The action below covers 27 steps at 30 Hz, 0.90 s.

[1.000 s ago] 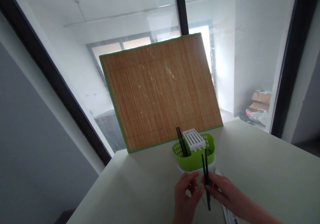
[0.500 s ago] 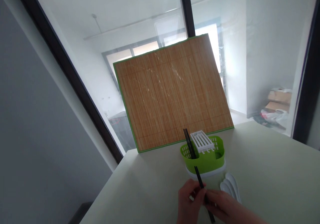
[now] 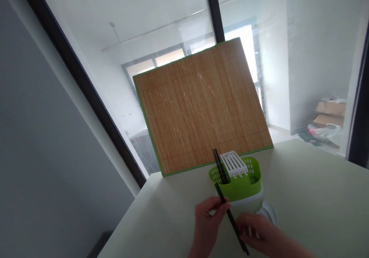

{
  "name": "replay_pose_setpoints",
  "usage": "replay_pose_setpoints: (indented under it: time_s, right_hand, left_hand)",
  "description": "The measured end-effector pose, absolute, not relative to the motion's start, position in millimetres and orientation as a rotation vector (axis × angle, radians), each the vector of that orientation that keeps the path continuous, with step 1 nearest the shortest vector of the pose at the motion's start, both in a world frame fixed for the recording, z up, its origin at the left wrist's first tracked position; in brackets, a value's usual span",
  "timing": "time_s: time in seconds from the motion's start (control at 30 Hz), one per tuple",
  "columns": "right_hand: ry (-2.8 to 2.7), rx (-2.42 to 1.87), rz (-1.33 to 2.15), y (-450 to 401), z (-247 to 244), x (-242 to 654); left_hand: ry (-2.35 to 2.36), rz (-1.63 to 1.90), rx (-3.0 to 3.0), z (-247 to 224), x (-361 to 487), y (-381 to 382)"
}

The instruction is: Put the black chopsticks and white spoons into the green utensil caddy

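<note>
A pair of black chopsticks (image 3: 232, 220) slants in front of the green cutlery holder (image 3: 239, 190). My left hand (image 3: 210, 215) pinches them in their upper part, between thumb and fingers. Lower down, my right hand (image 3: 256, 229) has its fingers bent against the same chopsticks. More black chopsticks (image 3: 219, 167) stand in the holder's left compartment. A white slotted rack (image 3: 234, 163) with small hooks sits across its middle. White spoons (image 3: 270, 212) lie on the table just behind my right hand, which partly hides them.
A bamboo mat (image 3: 201, 108) with green edging leans against the glass behind the white table (image 3: 173, 208). The holder has a white base tray (image 3: 248, 200). Cardboard boxes (image 3: 331, 110) and plastic bags are beyond the glass at right.
My left hand has moved up and left along with the chopsticks' upper end. My right hand has drawn apart from it, lower along the chopsticks. The view has shifted slightly.
</note>
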State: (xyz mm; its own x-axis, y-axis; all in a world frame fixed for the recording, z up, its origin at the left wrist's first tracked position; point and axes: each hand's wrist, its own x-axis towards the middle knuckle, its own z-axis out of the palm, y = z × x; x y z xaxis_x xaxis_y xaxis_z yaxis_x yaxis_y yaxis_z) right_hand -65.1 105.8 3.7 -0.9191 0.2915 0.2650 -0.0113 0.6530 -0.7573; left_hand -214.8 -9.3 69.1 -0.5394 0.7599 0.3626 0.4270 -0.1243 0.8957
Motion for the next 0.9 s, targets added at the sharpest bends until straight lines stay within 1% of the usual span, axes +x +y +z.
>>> replay_pose_setpoints:
  time_s: [0.1,0.2,0.27,0.33,0.43,0.53,0.7,0.8,0.9]
  right_hand:
    - [-2.252,-0.409,1.112,130.2,-1.6,-52.2]
    - [-2.132,-0.598,0.940,157.7,-16.7,-37.9]
    - [-2.130,-0.679,0.818,170.5,-26.4,-31.6]
    - [-2.124,-0.731,0.731,176.7,-32.4,-28.7]
    - [-2.147,-0.752,0.652,178.7,-35.4,-29.4]
    - [-2.200,-0.750,0.598,180.5,-38.4,-32.2]
    - [-2.215,-0.790,0.550,186.6,-47.7,-36.0]
    - [-2.237,-0.793,0.562,187.0,-49.4,-37.4]
    - [-2.250,-0.794,0.560,185.9,-48.5,-37.8]
  left_hand:
    - [1.897,1.933,1.331,107.0,-236.3,2.0]
    - [1.912,2.168,1.348,146.1,-262.5,23.6]
    - [1.901,2.272,1.380,163.5,-278.0,42.3]
    - [1.890,2.296,1.435,169.5,-290.7,62.0]
    - [1.980,2.168,1.460,156.7,-305.5,87.8]
    - [2.084,1.989,1.419,127.1,-318.3,105.0]
    - [2.171,1.795,1.343,78.3,-333.0,120.0]
    - [2.226,1.659,1.332,61.7,-335.0,127.7]
    - [2.307,1.549,1.324,54.7,-334.0,135.2]
